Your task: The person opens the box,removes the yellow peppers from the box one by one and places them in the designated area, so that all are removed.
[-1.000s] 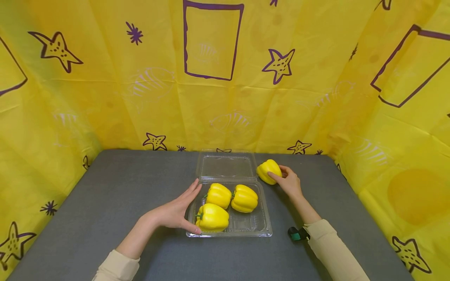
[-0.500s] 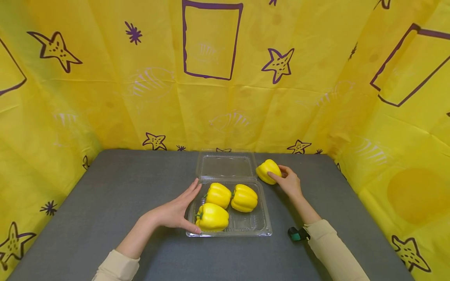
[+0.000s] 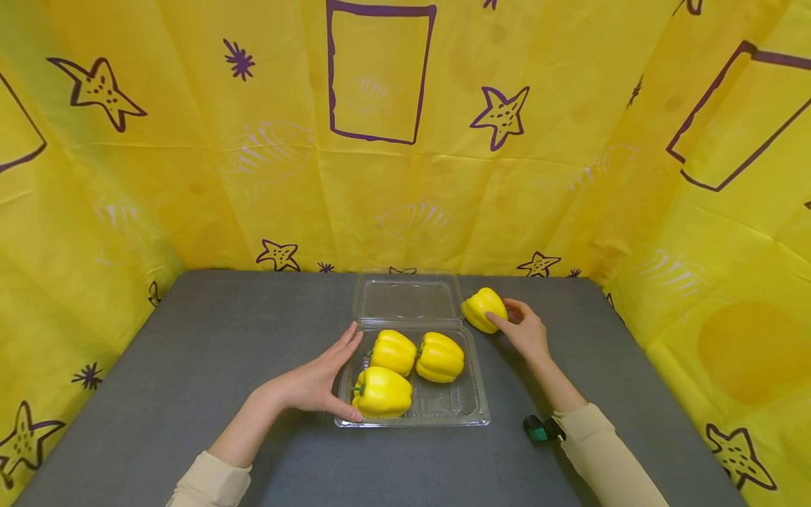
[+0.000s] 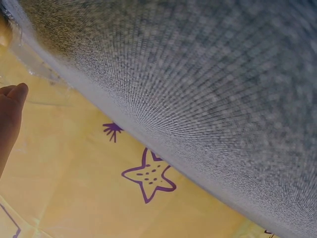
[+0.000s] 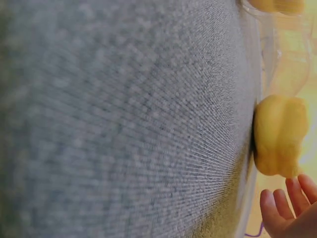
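A clear plastic clamshell container (image 3: 446,405) lies with its lid folded back on the table. Inside it are three yellow bell peppers: one at the back left (image 3: 394,352), one at the right (image 3: 440,358) and one at the front left (image 3: 382,392). Along the container's left side my left hand (image 3: 313,380) rests with fingers extended and thumb at the front corner. Beside the lid, on the table, sits another yellow bell pepper (image 3: 484,310). My right hand (image 3: 524,331) is at its right side; the right wrist view shows relaxed, spread fingers (image 5: 270,210) just short of this pepper (image 5: 281,134).
The grey table (image 3: 203,338) extends on both sides of the container. A yellow curtain (image 3: 279,197) with starfish and fish drawings encloses the back and sides. Near the right sleeve, a black and green strap piece (image 3: 538,429) shows.
My right hand has shifted slightly to the right and its thumb has slid toward the pepper's edge. The peppers, container and left hand stay where they were.
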`<action>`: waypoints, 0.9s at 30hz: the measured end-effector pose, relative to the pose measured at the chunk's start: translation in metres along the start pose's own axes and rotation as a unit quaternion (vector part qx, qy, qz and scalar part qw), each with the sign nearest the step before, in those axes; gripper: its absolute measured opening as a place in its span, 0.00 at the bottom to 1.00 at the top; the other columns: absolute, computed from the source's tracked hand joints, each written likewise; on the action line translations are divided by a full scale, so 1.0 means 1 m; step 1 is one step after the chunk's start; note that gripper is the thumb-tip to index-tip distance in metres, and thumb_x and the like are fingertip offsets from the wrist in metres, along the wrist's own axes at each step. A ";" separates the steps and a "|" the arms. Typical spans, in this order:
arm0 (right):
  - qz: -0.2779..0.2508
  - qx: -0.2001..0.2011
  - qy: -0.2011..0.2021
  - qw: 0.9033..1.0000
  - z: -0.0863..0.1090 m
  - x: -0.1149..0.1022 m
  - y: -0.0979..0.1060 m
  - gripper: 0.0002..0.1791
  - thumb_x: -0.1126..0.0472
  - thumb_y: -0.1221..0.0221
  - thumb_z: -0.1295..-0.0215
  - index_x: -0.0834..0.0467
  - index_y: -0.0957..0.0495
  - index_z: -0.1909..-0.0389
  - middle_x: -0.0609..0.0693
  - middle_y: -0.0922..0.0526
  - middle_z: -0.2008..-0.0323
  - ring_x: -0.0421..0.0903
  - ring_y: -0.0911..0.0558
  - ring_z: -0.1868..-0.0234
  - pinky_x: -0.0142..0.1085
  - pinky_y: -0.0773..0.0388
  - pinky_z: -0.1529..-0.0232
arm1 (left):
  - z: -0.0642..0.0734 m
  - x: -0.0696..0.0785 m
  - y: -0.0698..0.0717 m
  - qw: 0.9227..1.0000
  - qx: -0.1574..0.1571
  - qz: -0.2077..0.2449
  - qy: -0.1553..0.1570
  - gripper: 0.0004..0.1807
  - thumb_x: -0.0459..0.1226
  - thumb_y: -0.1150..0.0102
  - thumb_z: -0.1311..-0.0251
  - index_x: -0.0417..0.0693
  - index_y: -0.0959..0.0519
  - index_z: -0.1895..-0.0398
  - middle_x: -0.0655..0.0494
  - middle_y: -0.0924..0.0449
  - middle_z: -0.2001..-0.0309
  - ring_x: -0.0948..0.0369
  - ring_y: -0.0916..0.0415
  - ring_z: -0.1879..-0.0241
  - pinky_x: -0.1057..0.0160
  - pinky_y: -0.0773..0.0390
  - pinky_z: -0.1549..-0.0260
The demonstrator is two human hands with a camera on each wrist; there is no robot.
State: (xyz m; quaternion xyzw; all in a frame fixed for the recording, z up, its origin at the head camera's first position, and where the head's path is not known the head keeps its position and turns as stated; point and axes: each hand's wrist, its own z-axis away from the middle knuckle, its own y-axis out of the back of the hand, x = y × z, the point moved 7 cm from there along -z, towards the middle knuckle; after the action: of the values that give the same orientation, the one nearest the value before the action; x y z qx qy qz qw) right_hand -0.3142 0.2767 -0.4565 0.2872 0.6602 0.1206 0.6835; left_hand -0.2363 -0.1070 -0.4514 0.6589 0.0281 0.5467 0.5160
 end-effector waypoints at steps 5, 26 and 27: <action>-0.014 0.010 0.015 1.000 0.005 -0.004 0.004 0.41 0.43 0.32 0.43 0.61 0.31 0.35 0.58 0.28 0.37 0.56 0.32 0.35 0.49 0.32 0.38 | 0.000 0.000 0.000 1.000 -0.001 0.003 0.005 0.73 0.61 0.25 0.61 0.52 0.66 0.21 0.59 0.81 0.23 0.51 0.69 0.24 0.40 0.49 0.33; -0.098 -0.055 0.070 0.991 0.049 -0.050 -0.005 0.43 0.51 0.30 0.43 0.58 0.38 0.30 0.54 0.34 0.33 0.54 0.35 0.34 0.47 0.28 0.41 | 0.000 0.000 0.000 1.000 0.000 0.002 0.000 0.72 0.61 0.25 0.60 0.52 0.66 0.21 0.57 0.81 0.23 0.50 0.69 0.24 0.39 0.49 0.33; -0.103 -0.062 0.068 0.990 0.052 -0.052 -0.006 0.42 0.53 0.30 0.43 0.58 0.38 0.30 0.54 0.34 0.33 0.54 0.35 0.34 0.47 0.28 0.41 | 0.000 0.000 0.000 1.000 0.000 0.003 -0.002 0.72 0.61 0.25 0.60 0.51 0.67 0.21 0.56 0.81 0.23 0.49 0.69 0.24 0.39 0.49 0.33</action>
State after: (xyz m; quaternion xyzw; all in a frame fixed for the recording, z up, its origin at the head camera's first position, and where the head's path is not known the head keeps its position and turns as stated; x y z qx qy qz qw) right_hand -0.2707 0.2312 -0.4183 0.1658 0.7227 0.1096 0.6620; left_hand -0.2365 -0.1064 -0.4513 0.6600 0.0258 0.5469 0.5144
